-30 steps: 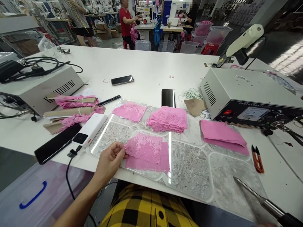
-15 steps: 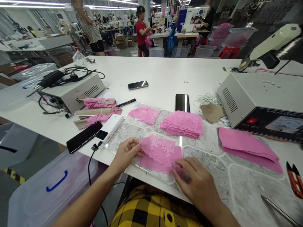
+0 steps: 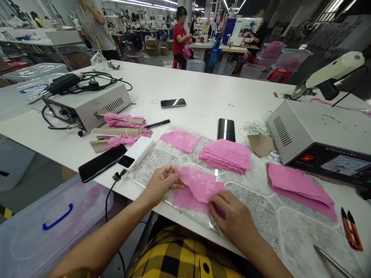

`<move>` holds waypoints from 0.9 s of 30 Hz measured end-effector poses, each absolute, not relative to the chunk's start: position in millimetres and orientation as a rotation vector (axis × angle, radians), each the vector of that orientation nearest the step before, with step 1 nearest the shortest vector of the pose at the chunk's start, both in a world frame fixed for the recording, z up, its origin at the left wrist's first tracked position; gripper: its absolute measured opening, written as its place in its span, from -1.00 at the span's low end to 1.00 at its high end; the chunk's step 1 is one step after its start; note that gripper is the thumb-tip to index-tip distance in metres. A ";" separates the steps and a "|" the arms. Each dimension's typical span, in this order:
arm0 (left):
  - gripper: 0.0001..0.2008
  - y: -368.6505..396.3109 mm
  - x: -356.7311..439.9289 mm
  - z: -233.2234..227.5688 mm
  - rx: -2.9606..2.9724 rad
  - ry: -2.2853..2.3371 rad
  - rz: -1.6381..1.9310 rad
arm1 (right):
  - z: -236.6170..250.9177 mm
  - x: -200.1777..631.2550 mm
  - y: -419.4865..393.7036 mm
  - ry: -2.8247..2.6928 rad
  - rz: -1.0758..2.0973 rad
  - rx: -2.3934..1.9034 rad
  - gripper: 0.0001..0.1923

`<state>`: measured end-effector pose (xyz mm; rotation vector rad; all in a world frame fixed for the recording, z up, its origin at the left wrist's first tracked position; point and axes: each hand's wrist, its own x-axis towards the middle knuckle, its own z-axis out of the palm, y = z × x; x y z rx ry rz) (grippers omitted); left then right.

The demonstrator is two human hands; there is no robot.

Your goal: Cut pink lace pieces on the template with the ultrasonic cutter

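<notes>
Lace piece [image 3: 199,184], pink, lying on a pink cloth square [image 3: 185,200] at the near edge of the clear patterned sheet [image 3: 255,200]. Its left edge is pinched by the left hand [image 3: 160,183]; its right corner is pressed under the fingers of the right hand [image 3: 232,214], closed down on the fabric. Near right: orange snips [image 3: 351,233] and a metal rod [image 3: 333,262]. Near left: black phone [image 3: 102,163] and white power bank [image 3: 136,153]. Further back: a lace stack [image 3: 226,155], a single lace piece [image 3: 180,139], folded pink cloth [image 3: 300,188]. Far right: grey machine [image 3: 319,133]. Far left: second grey machine [image 3: 87,106], lace wound on cards [image 3: 124,120], pen [image 3: 157,124]. Far centre on the white table [image 3: 203,88]: two phones [image 3: 226,129].
</notes>
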<state>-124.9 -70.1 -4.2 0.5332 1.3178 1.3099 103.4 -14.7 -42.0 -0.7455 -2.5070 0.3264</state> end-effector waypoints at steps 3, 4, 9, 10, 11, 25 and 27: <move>-0.62 -67.3 -126.2 -5.3 0.507 1.309 1.330 | -37.3 104.8 -8.2 -2.472 0.419 -0.745 -0.85; -0.61 -66.1 -126.2 -5.1 0.501 1.311 1.337 | -35.0 105.6 -5.6 -2.465 0.465 -0.751 -0.86; -0.63 -64.1 -121.2 -1.9 0.522 1.297 1.363 | -25.2 111.4 8.0 -2.447 0.633 -0.763 -0.84; -0.64 -65.2 -119.6 -1.5 0.530 1.295 1.369 | -23.7 113.0 10.3 -2.434 0.617 -0.749 -0.84; -0.66 -67.0 -117.9 -1.4 0.541 1.301 1.371 | -22.2 115.0 12.0 -2.416 0.575 -0.726 -0.83; -0.91 -130.8 -103.2 -29.6 1.678 2.115 0.745 | -36.2 143.6 -11.2 -2.513 0.028 -0.341 -0.77; -0.91 -133.3 -103.8 -28.7 1.699 2.140 0.691 | -37.0 143.9 -11.8 -2.525 0.032 -0.324 -0.78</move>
